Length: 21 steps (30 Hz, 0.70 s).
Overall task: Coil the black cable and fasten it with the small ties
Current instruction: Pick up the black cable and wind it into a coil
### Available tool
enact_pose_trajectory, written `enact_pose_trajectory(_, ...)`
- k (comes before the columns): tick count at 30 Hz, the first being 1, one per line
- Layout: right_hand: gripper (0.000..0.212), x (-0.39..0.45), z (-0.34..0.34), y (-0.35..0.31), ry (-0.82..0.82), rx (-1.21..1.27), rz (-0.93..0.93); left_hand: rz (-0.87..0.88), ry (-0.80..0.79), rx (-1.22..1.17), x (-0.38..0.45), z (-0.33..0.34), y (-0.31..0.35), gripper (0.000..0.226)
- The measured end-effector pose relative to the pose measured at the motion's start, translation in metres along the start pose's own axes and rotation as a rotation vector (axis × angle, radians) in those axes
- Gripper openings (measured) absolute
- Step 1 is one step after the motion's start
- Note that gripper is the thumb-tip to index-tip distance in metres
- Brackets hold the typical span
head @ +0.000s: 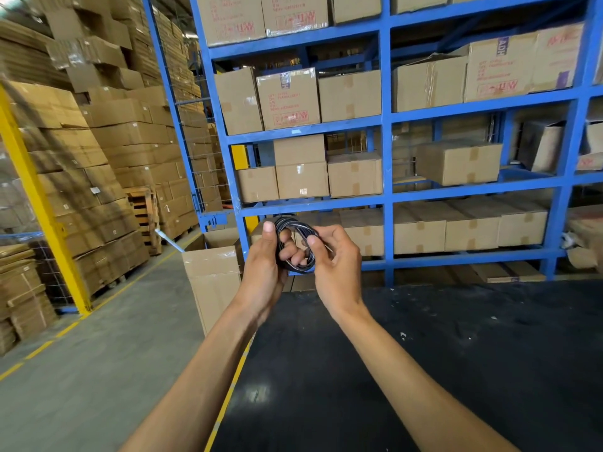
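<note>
— Two hands on one item, is that right? Report the position.

— Correct. I see the glossy black cable, wound into a small oval coil (295,246), held in the air above the far edge of the dark matt surface (456,353). The left hand (266,256) has its fingers curled through the coil's opening, thumb up along the left side. The right hand (332,256) pinches the right strands, fingers bent round them. The coil lies between both hands, equally near each; its long axis runs roughly upright, tilted slightly.

— Any tie visible?

— A thin pale strand shows at the right hand; I cannot tell whether it is a tie. My judgement: fastening would go across the strands on the right.

— Surroundings?

— Brown cardboard boxes (354,174) on blue steel shelving (386,125).
</note>
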State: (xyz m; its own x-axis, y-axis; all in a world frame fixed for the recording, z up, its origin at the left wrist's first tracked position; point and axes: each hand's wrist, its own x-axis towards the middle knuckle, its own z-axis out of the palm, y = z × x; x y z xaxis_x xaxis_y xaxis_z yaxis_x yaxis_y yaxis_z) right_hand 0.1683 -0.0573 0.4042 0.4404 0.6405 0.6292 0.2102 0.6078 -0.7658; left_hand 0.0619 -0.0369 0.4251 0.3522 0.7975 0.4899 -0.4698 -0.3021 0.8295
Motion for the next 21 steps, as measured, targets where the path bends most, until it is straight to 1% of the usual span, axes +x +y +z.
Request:
enact_pose_trajectory(2,0.007,0.003,-0.004,0.001,0.004,-0.035,-0.025,-0.003,-0.011,0.063,-0.001,-0.001,-0.001,0.043)
enact_pose_trajectory(6,0.008,0.009,-0.012,0.004,0.009,-0.154,-0.108,0.019,-0.069,0.243,-0.003,-0.005,-0.006,0.042)
enact_pose_trajectory(9,0.01,0.013,-0.015,0.007,0.007,-0.197,-0.136,0.033,-0.1,0.401,-0.004,-0.009,-0.01,0.04)
enact_pose_trajectory(12,0.011,0.015,-0.015,0.007,-0.009,-0.204,-0.144,-0.005,-0.049,0.506,-0.003,-0.012,-0.012,0.038)
enact_pose_trajectory(13,0.011,0.015,-0.015,0.008,-0.005,-0.206,-0.143,-0.007,-0.03,0.529,-0.003,-0.012,-0.013,0.034)
enact_pose_trajectory(15,0.013,0.016,-0.015,0.008,0.011,-0.202,-0.137,0.006,-0.008,0.564,-0.004,-0.009,-0.013,0.025)
enact_pose_trajectory(19,0.014,0.017,-0.015,0.009,0.017,-0.225,-0.134,0.001,0.058,0.605,-0.002,-0.009,-0.012,0.02)
enact_pose_trajectory(21,0.016,0.019,-0.018,0.009,-0.004,-0.245,-0.152,0.003,0.064,0.645,0.0,-0.012,-0.008,0.019)
